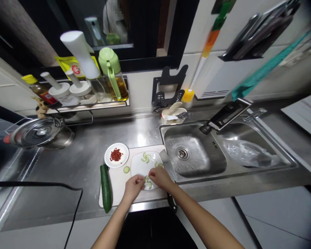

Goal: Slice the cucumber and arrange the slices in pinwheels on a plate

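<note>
My left hand (134,188) is closed in a pinch over the near left side of a white square plate (138,164). Just across from it, my right hand (160,177) also has its fingertips pressed together. What either pinch holds is too small to make out. Between and below the fingertips lie thin cucumber slices (149,185). A fan of slices (145,157) rests at the plate's far edge, and more slices (159,165) sit at its right, partly behind my right hand. The plate stands on a pale cutting board (120,193).
A whole-looking cucumber (106,188) lies along the board's left edge, near a cucumber end piece (126,169). A small plate (107,157) holds chopped red bits (116,155). A black knife handle (172,203) juts over the counter edge. The sink (197,155) is right; a lidded pot (64,136) left.
</note>
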Action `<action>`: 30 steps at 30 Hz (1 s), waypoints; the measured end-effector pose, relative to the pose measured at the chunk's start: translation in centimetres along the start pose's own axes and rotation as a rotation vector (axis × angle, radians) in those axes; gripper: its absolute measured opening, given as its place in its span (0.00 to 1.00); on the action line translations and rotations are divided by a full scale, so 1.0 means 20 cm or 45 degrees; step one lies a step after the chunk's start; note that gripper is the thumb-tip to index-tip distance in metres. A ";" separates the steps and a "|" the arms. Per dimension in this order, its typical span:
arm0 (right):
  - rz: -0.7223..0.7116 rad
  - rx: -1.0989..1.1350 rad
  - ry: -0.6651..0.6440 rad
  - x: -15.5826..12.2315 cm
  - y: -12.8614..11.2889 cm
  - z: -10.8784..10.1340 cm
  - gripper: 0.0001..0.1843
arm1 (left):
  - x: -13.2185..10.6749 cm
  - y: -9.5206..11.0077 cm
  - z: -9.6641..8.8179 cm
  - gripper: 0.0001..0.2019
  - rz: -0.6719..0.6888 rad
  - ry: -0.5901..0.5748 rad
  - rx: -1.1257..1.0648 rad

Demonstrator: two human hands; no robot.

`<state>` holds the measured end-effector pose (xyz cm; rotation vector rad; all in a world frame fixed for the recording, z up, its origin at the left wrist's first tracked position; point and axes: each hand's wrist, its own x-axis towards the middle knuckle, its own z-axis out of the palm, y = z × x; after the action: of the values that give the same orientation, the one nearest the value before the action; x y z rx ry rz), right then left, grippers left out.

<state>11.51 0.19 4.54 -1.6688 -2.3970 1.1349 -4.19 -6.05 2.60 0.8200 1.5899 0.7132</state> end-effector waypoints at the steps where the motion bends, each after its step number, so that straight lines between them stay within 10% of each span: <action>1: -0.001 -0.037 -0.008 0.00 0.00 0.00 0.08 | -0.01 -0.01 0.01 0.06 0.012 0.020 0.075; 30: -0.118 -0.297 -0.058 0.01 0.00 0.05 0.11 | -0.03 -0.07 0.06 0.06 0.088 0.096 0.473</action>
<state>10.95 -0.16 3.66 -1.5834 -2.6949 0.9218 -3.14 -7.31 1.54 1.1331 1.7981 0.5075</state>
